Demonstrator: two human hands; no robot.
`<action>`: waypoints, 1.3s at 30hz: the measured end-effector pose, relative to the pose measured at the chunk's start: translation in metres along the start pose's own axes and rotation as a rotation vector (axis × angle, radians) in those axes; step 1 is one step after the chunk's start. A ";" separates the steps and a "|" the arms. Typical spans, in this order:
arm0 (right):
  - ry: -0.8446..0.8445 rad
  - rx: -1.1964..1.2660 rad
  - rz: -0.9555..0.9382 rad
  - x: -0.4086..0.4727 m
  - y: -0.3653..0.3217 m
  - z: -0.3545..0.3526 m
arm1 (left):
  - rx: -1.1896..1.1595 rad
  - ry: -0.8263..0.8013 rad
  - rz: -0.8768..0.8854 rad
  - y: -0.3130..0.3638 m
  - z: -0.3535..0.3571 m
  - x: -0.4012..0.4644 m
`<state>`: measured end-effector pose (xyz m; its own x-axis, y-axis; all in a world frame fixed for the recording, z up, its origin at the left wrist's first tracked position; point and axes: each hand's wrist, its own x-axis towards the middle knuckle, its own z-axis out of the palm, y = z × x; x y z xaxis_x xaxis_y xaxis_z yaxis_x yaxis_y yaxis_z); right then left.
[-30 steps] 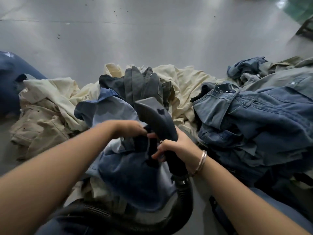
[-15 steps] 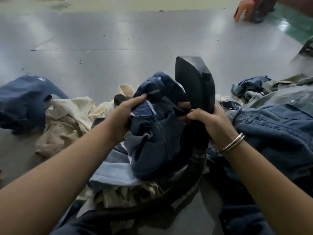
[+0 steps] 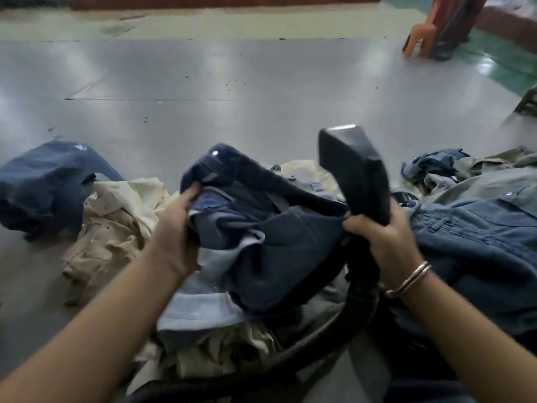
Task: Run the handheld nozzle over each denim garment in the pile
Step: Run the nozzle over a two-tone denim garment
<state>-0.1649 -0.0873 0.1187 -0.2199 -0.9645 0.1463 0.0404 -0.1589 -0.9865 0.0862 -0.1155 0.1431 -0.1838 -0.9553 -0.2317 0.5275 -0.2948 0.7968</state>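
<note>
With the left hand [image 3: 177, 228] gripping the dark denim garment [image 3: 279, 245] and the right hand [image 3: 377, 231] wrapped round the nozzle [image 3: 354, 173] beside it, pulling the cloth taut should let the nozzle sweep flat.

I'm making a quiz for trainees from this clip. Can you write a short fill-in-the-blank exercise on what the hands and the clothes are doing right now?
1. The right hand grips the black ____.
2. The left hand holds up a dark ____ garment.
3. On the right wrist sits a metal ____.
4. The cream clothes lie on the person's ____ side.

Missing words: nozzle; denim; bracelet; left
</note>
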 end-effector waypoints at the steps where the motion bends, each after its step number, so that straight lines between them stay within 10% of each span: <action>1: 0.037 0.032 -0.016 0.009 -0.013 -0.010 | 0.054 0.054 0.072 0.019 -0.005 0.003; 5: 0.104 0.151 -0.075 0.036 -0.065 -0.031 | 0.133 0.048 0.111 0.067 -0.025 0.007; 12: -0.106 0.171 0.094 0.024 -0.053 0.007 | 0.107 -0.238 -0.513 -0.039 -0.027 -0.029; 19: 0.100 0.043 0.181 0.029 0.005 -0.013 | 0.024 0.332 -0.002 -0.066 -0.057 -0.028; 26: -0.005 -0.076 0.186 0.011 0.036 -0.016 | -0.267 -0.060 0.289 -0.043 -0.024 -0.040; 31: -0.068 0.047 0.065 -0.006 0.011 -0.014 | -0.228 -0.042 -0.100 -0.069 -0.028 -0.031; 39: -0.409 -0.033 0.120 -0.041 0.020 0.006 | -0.334 -0.179 -0.159 -0.066 -0.027 -0.023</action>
<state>-0.1494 -0.0520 0.0931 0.1891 -0.9811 0.0409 0.0099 -0.0398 -0.9992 0.0778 -0.0751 0.0808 -0.4108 -0.8867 -0.2124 0.7160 -0.4579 0.5269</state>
